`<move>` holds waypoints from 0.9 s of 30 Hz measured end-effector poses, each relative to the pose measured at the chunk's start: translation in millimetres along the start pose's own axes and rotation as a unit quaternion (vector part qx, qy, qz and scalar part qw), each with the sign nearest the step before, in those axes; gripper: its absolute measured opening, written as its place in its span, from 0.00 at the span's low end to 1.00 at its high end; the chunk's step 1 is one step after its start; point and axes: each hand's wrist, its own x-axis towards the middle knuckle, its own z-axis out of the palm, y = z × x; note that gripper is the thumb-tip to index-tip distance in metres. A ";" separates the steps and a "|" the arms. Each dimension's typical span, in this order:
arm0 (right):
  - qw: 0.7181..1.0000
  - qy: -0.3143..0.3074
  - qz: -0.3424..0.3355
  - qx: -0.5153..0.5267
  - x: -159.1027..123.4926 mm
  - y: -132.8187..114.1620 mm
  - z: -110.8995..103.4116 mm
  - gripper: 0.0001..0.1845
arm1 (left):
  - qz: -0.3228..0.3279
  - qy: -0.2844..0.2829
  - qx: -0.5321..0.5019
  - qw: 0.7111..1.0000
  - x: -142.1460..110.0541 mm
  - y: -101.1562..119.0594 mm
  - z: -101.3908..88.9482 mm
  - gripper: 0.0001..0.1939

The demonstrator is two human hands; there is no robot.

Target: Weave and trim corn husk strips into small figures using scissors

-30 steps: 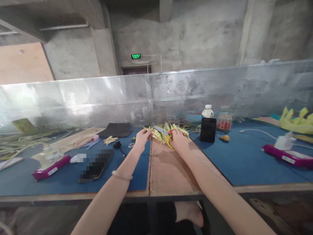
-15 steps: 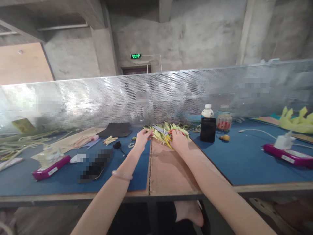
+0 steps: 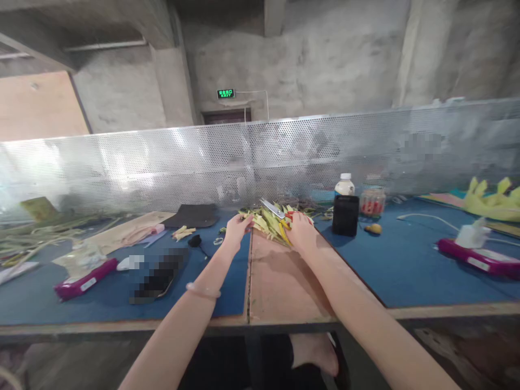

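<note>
My right hand (image 3: 303, 232) grips a pair of scissors (image 3: 274, 209) with red and yellow handles. The blades point up and to the left over a pile of pale green and yellow leaf strips (image 3: 264, 223). At the left edge of this pile, my left hand (image 3: 236, 230) has its fingers pinched together. What sits between those fingers is too small to make out. Both hands are above the bare wooden strip of the table (image 3: 280, 287) and its left border.
To the right stand a black box-like object (image 3: 345, 215), a white-capped bottle (image 3: 345, 185) and a glass jar (image 3: 372, 202). Purple power strips (image 3: 479, 259) lie on both sides. At left are a dark sheet (image 3: 192, 215) and a black corded item (image 3: 195, 241). A perforated metal screen (image 3: 162, 168) closes the back.
My right hand has shifted slightly right with the scissors, and the blades have drawn away from my left hand and tilted more upward. My left hand has barely moved.
</note>
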 end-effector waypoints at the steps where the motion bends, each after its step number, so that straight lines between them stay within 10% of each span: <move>1: 1.000 0.007 0.005 -0.002 0.1 0.4 0.5 0.17 | 0.002 0.001 -0.005 1.000 0.2 -0.3 -0.2 0.15; 27: 0.997 0.049 -0.052 -0.039 -1.1 -0.1 0.3 0.19 | 0.143 0.077 0.055 0.985 5.3 -0.9 -3.3 0.13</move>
